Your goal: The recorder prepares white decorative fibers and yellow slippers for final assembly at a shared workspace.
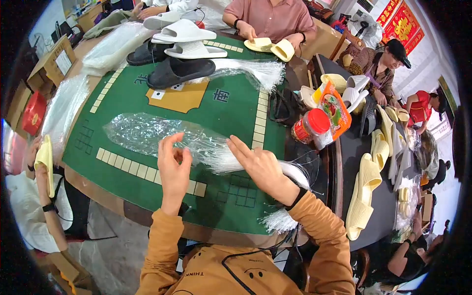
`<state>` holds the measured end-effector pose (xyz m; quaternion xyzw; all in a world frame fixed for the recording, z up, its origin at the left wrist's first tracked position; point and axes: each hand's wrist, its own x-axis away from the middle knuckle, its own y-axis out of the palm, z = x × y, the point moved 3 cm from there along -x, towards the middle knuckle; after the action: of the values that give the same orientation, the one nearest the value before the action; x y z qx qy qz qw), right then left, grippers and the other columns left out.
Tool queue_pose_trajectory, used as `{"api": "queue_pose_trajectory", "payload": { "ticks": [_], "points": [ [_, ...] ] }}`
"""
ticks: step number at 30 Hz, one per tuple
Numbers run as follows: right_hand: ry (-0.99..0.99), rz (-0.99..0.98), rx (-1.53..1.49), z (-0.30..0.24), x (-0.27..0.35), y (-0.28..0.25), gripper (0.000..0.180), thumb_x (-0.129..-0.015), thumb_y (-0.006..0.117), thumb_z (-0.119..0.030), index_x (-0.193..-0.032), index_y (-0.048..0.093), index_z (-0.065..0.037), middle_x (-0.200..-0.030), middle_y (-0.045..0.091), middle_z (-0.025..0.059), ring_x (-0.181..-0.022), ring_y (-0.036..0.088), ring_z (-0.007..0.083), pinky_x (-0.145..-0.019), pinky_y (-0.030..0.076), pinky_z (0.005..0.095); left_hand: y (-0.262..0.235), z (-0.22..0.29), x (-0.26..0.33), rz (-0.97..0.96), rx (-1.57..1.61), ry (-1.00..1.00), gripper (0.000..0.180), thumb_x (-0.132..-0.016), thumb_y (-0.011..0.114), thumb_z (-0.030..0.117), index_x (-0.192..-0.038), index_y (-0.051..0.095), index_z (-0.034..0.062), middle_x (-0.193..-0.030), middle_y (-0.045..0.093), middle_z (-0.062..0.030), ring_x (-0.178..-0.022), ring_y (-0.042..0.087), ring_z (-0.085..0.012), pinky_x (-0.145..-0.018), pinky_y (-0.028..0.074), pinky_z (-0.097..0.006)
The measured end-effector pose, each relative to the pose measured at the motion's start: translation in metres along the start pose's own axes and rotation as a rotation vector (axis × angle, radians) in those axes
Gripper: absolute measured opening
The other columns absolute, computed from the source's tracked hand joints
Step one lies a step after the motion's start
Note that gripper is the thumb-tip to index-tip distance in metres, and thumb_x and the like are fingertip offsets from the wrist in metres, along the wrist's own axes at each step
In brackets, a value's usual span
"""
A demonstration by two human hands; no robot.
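My left hand (174,173) is raised over the green table mat (123,184), its fingers curved and the index finger apart from the thumb. I see nothing held in it. Just behind it lies a clear plastic bag (142,132), stretched across the mat. My right hand (261,169) reaches in from the right with fingers extended, over a bundle of white plastic strands (221,160) at the bag's right end. Its thumb is mostly hidden. More white strands (280,221) hang at the table's near edge, under my right forearm.
Black slippers (179,73) and white slippers (184,32) are piled at the mat's far side. To the right stand a red-lidded jar (314,124) and an orange package (335,110). Yellow slippers (364,194) line a dark side table. Across and left, co-workers handle yellow slippers (44,164).
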<state>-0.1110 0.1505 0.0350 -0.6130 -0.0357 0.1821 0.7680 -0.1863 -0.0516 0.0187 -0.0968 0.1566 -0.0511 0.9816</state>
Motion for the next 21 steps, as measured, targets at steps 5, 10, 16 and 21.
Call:
{"api": "queue_pose_trajectory", "payload": {
  "ticks": [5, 10, 16, 21],
  "points": [
    [0.009, 0.010, 0.013, 0.000, 0.000, 0.000, 0.068, -0.074, 0.059, -0.004, -0.140, 0.042, -0.005, -0.145, 0.044, 0.0068, -0.060, 0.061, 0.0162, -0.053, 0.053, 0.0292, 0.000, 0.001, 0.000, -0.024, 0.121, -0.016, 0.025, -0.085, 0.052, -0.009, -0.104, 0.063, 0.0019, -0.102, 0.054, -0.0055, -0.077, 0.052, -0.0093, -0.066, 0.044, -0.024],
    [0.067, -0.041, -0.132, 0.003, -0.001, -0.003, 0.071, -0.070, 0.058, 0.002, -0.139, 0.043, -0.005, -0.144, 0.046, 0.0064, -0.067, 0.066, 0.0202, -0.055, 0.054, 0.0330, -0.002, 0.010, 0.005, -0.118, -0.048, 0.142, 0.020, -0.078, 0.055, -0.010, -0.083, 0.069, 0.0029, -0.098, 0.057, -0.0047, -0.079, 0.056, -0.0152, -0.068, 0.044, -0.027],
    [0.164, -0.020, -0.493, 0.012, -0.002, -0.004, 0.067, -0.071, 0.054, 0.007, -0.136, 0.045, -0.008, -0.137, 0.050, 0.0097, -0.079, 0.068, 0.0333, -0.065, 0.056, 0.0431, 0.014, 0.029, 0.027, -0.084, -0.701, 0.671, 0.025, -0.074, 0.063, -0.005, -0.097, 0.068, -0.0005, -0.107, 0.058, -0.0099, -0.081, 0.058, -0.0267, -0.071, 0.047, -0.036],
    [0.184, 0.036, -0.671, 0.015, -0.003, 0.006, 0.074, -0.068, 0.051, 0.010, -0.139, 0.044, -0.011, -0.136, 0.053, 0.0119, -0.098, 0.064, 0.0357, -0.078, 0.054, 0.0448, 0.015, 0.030, 0.043, -0.245, -0.322, 0.369, 0.043, -0.078, 0.060, -0.008, -0.121, 0.060, -0.0019, -0.118, 0.053, -0.0153, -0.091, 0.059, -0.0277, -0.073, 0.049, -0.033]
  ]
}}
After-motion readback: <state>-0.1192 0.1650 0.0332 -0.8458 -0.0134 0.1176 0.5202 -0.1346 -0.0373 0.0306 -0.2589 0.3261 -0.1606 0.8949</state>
